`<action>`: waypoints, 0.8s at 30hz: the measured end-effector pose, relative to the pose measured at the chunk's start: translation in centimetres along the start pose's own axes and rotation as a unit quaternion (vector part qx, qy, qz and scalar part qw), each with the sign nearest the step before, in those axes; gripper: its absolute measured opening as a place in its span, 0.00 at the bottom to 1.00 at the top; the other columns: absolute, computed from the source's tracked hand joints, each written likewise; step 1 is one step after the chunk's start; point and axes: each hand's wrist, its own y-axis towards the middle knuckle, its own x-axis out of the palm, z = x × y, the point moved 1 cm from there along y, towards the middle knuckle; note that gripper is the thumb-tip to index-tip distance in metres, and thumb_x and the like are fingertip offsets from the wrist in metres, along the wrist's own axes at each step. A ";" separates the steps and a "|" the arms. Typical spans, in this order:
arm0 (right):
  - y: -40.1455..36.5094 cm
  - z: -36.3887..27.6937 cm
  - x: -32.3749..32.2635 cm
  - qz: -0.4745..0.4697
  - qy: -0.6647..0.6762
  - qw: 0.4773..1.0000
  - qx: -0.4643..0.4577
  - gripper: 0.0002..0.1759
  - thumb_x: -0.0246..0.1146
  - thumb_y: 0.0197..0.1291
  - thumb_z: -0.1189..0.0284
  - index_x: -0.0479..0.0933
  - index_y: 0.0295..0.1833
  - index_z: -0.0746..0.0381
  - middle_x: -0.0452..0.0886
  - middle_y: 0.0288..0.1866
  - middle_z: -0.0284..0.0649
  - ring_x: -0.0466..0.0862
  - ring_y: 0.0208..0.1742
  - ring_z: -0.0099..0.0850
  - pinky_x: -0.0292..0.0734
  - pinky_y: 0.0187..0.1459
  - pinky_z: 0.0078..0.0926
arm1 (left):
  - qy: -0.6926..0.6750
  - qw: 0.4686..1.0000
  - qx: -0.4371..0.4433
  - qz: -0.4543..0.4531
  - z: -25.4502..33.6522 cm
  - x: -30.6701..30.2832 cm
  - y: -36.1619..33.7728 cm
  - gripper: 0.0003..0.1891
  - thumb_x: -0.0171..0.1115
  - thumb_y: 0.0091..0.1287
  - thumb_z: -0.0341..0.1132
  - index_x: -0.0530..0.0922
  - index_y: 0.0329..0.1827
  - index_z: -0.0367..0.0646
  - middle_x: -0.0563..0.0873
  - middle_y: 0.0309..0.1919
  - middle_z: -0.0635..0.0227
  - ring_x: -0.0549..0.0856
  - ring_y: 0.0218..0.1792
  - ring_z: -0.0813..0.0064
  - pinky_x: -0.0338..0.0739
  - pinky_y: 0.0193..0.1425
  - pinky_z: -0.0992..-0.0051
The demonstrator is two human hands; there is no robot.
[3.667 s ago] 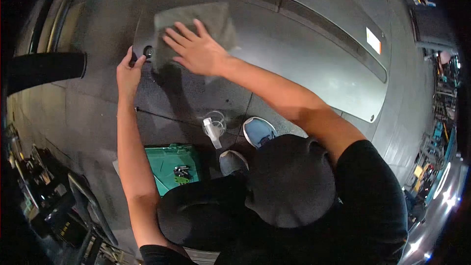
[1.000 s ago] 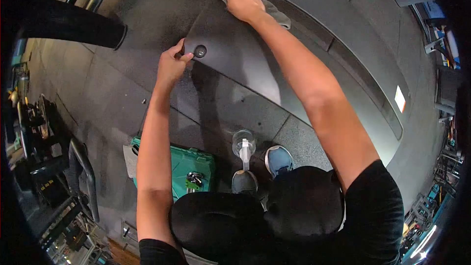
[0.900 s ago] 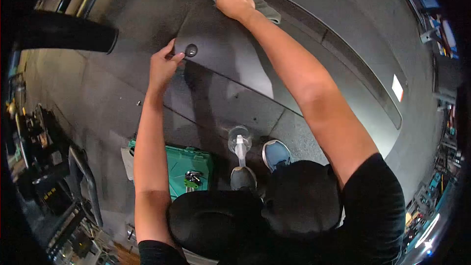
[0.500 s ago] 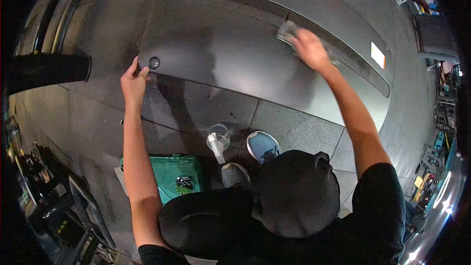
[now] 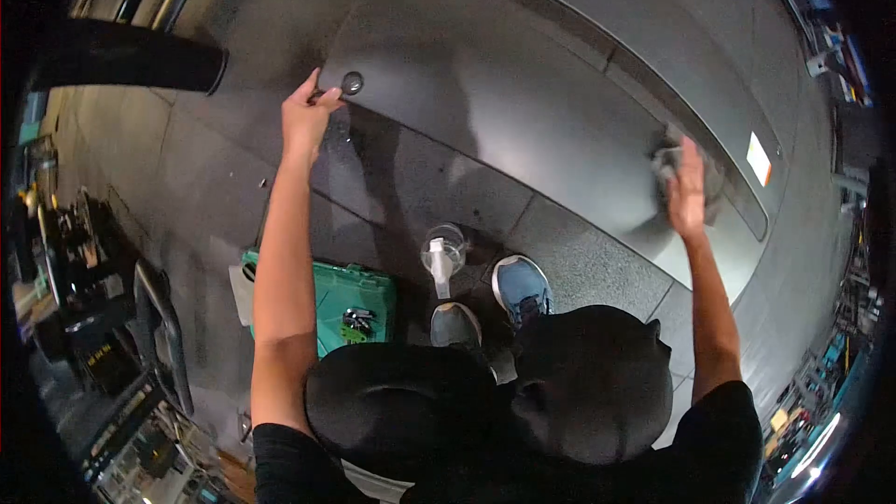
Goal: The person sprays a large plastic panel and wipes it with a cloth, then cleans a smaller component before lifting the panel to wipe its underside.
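A large dark grey panel (image 5: pixel 551 131), with a long rounded slot, lies at a slant in front of me. My left hand (image 5: pixel 306 119) pinches its near left corner between thumb and fingers, beside a round dark hole or fitting (image 5: pixel 352 83). Over at the panel's right part, my right hand (image 5: pixel 689 191) presses a greyish cloth (image 5: pixel 666 157) against the surface. That cloth is smeared by motion, and the fingers lie fairly straight over it. A white label with an orange edge (image 5: pixel 760 159) shows at the panel's right end.
By my shoes (image 5: pixel 521 287) stands a clear bottle with a white spray head (image 5: pixel 439 261). A green case (image 5: pixel 322 285) with small metal parts on it lies left of my feet. Black machine frames (image 5: pixel 131 56) stand to the left; shelves of goods line the right.
My right hand has swept the cloth rightward and nearer along the panel. My left hand keeps its hold on the corner. The whole view has shifted and turned a little.
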 end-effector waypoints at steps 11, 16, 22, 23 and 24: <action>22.6 -32.2 9.2 -0.110 0.043 0.920 -0.373 0.40 0.59 0.75 0.59 0.55 0.85 0.62 0.55 0.88 0.47 0.52 0.89 0.41 0.45 0.87 0.49 | -0.095 0.995 -0.006 -0.003 -1.4 0.4 -0.3 0.20 0.66 0.75 0.28 0.82 0.68 0.37 0.90 0.52 0.68 0.88 0.49 0.77 0.84 0.55 0.73; 28.5 -38.1 12.8 -0.066 0.083 0.869 -0.483 0.34 0.50 0.81 0.56 0.59 0.84 0.61 0.61 0.86 0.41 0.57 0.87 0.37 0.50 0.86 0.46 | -0.134 0.991 -0.007 0.013 -1.3 -0.1 -0.4 0.17 0.66 0.74 0.26 0.85 0.65 0.37 0.90 0.49 0.70 0.86 0.47 0.79 0.81 0.51 0.76; 35.7 -38.3 14.1 -0.060 0.147 0.830 -0.535 0.29 0.52 0.80 0.56 0.69 0.77 0.61 0.74 0.77 0.44 0.69 0.81 0.39 0.53 0.85 0.47 | -0.149 0.988 -0.030 0.002 -2.9 0.1 0.4 0.19 0.65 0.74 0.27 0.82 0.67 0.36 0.89 0.47 0.70 0.87 0.44 0.78 0.83 0.52 0.74; 37.5 -37.6 14.2 -0.063 0.120 0.845 -0.517 0.27 0.52 0.80 0.56 0.73 0.74 0.61 0.77 0.72 0.45 0.73 0.77 0.41 0.55 0.84 0.47 | -0.206 0.979 -0.005 -0.003 -3.0 0.4 0.4 0.19 0.64 0.74 0.26 0.81 0.68 0.35 0.89 0.48 0.68 0.88 0.43 0.76 0.84 0.53 0.73; 39.3 -36.9 14.3 -0.063 0.093 0.860 -0.499 0.26 0.51 0.80 0.55 0.76 0.70 0.61 0.81 0.68 0.46 0.77 0.73 0.42 0.58 0.82 0.47 | -0.206 0.978 -0.003 -0.002 -3.1 0.5 0.6 0.19 0.64 0.74 0.26 0.81 0.68 0.35 0.89 0.48 0.68 0.88 0.43 0.76 0.84 0.53 0.73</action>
